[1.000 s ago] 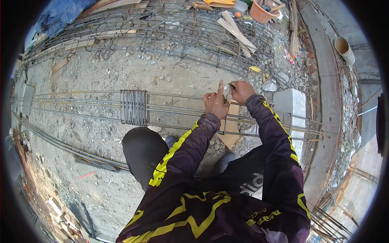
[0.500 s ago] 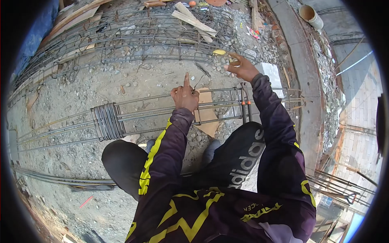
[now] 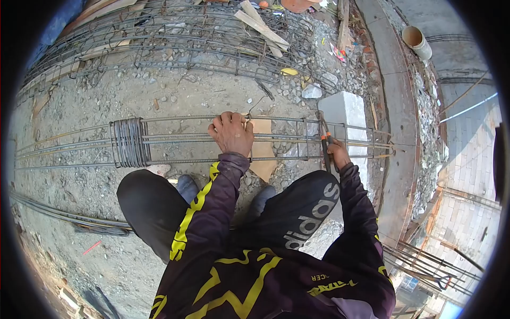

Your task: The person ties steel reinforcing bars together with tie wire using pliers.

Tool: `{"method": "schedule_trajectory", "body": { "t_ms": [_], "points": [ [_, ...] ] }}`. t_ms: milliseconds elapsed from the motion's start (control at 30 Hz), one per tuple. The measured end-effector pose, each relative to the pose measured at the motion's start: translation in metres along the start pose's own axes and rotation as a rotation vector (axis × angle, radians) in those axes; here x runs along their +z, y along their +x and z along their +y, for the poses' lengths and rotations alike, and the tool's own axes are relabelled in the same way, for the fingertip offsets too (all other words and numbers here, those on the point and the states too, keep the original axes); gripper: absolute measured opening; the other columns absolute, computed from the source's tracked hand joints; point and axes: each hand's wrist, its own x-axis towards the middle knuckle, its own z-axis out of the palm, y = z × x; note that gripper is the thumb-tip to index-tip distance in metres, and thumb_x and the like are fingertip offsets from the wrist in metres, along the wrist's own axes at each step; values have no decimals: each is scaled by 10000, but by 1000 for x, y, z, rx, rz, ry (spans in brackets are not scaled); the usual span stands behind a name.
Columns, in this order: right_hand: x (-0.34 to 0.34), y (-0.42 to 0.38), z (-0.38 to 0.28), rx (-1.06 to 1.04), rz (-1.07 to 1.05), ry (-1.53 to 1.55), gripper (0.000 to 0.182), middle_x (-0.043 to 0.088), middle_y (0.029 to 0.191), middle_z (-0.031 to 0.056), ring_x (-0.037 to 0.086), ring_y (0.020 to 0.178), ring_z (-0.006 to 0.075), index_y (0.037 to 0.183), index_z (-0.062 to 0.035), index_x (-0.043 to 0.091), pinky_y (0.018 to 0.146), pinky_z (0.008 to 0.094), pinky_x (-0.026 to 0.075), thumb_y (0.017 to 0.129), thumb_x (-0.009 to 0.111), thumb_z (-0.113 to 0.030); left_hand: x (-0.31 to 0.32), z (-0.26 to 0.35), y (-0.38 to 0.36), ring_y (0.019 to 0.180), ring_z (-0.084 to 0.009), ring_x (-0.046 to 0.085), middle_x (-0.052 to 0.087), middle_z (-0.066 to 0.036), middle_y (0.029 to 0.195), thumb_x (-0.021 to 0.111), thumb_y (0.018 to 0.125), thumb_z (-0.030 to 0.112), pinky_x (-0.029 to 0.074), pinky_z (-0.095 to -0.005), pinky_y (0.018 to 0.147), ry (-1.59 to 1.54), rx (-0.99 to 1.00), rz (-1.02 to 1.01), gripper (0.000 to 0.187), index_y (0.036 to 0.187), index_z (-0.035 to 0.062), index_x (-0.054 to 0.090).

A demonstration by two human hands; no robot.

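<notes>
Across the ground in front of me lie long steel bars (image 3: 186, 137) with square stirrups around them at the right part. A tight bundle of stirrups (image 3: 129, 142) surrounds the bars at the left. My left hand (image 3: 232, 133) lies over the upper bars beside a stirrup, its fingers bent over the top bar. A thin wire (image 3: 257, 104) sticks up next to it. My right hand (image 3: 338, 152) is closed around the handles of pincers (image 3: 324, 137) with orange marks, whose head points away from me over the bars. A brown cardboard piece (image 3: 263, 143) lies beneath the bars.
Beyond the bars, a larger rebar cage (image 3: 175, 48) has wooden planks (image 3: 263, 29) on it. A white block (image 3: 348, 114) is under the bars' right end. A concrete ledge (image 3: 396, 90) runs along the right, with a pipe (image 3: 417, 42) past it. More bars (image 3: 69, 212) lie at the lower left.
My right hand has come down from above the bars and taken hold of the pincers. My left hand has moved slightly left, from pointing to bending over the top bar. The view has shifted a little.
</notes>
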Motion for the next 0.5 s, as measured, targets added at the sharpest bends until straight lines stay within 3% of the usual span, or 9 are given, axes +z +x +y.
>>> {"method": "schedule_trajectory", "body": {
  "t_ms": [33, 100, 167, 233, 333, 433, 467, 500],
  "points": [
    [-7, -3, -7, -50, -18, 6, 532, 622, 825, 42, 588, 678, 133, 1373, -21, 520, 586, 273, 477, 878, 628, -183, -1, 0, -1, 1081, -291, 499, 613, -61, 1041, 767, 728, 293, 287, -495, 962, 5, 0, 28, 232, 869, 129, 683],
    [-11, -5, -19, -147, -68, 28, 436, 612, 808, 30, 555, 696, 106, 1322, -41, 560, 591, 259, 458, 913, 621, -183, 6, -5, -5, 1014, -274, 548, 680, -55, 935, 759, 767, 317, 274, -494, 997, 27, -19, -46, 227, 891, 128, 733],
    [-20, -5, -24, -182, -29, 10, 467, 645, 834, 20, 438, 619, 64, 1414, -110, 516, 550, 229, 411, 977, 597, -251, 21, -10, -11, 979, -263, 573, 709, -51, 858, 750, 794, 329, 271, -494, 1012, 30, -46, -125, 251, 946, 129, 754],
    [-20, -24, -50, -133, -205, 119, 564, 689, 947, 92, 564, 695, 80, 1522, -144, 367, 618, 271, 516, 998, 564, -217, 27, -9, -11, 969, -252, 585, 715, -51, 809, 735, 820, 335, 260, -503, 1038, -5, -46, -89, 275, 990, 120, 756],
    [-10, -30, -58, -122, -370, 327, 669, 658, 1157, 206, 689, 865, 193, 1578, -166, 207, 768, 384, 596, 999, 541, -142, 32, -6, -13, 971, -244, 591, 713, -52, 777, 719, 840, 327, 243, -522, 1066, -25, -58, -99, 282, 1006, 101, 755],
    [13, -37, -69, -216, -454, 351, 738, 555, 1322, 272, 692, 1035, 315, 1591, -190, 135, 904, 487, 576, 977, 525, -67, 36, -2, -15, 975, -250, 591, 712, -53, 801, 685, 855, 261, 223, -540, 1090, -76, -76, -83, 237, 993, 76, 738],
    [10, -29, -73, -179, -306, 162, 841, 458, 1405, 305, 662, 1087, 382, 1588, -268, 164, 915, 489, 565, 898, 554, 16, 35, -1, -15, 977, -252, 591, 712, -52, 809, 678, 855, 246, 224, -538, 1090, -88, -79, -82, 221, 985, 77, 734],
    [11, -22, -81, -310, -98, -408, 871, 434, 1419, 307, 637, 1122, 400, 1580, -299, 182, 941, 490, 547, 866, 558, 30, 35, -1, -15, 978, -254, 591, 713, -52, 818, 671, 854, 231, 225, -536, 1090, -101, -74, -84, 205, 976, 77, 730]
  ]
}}
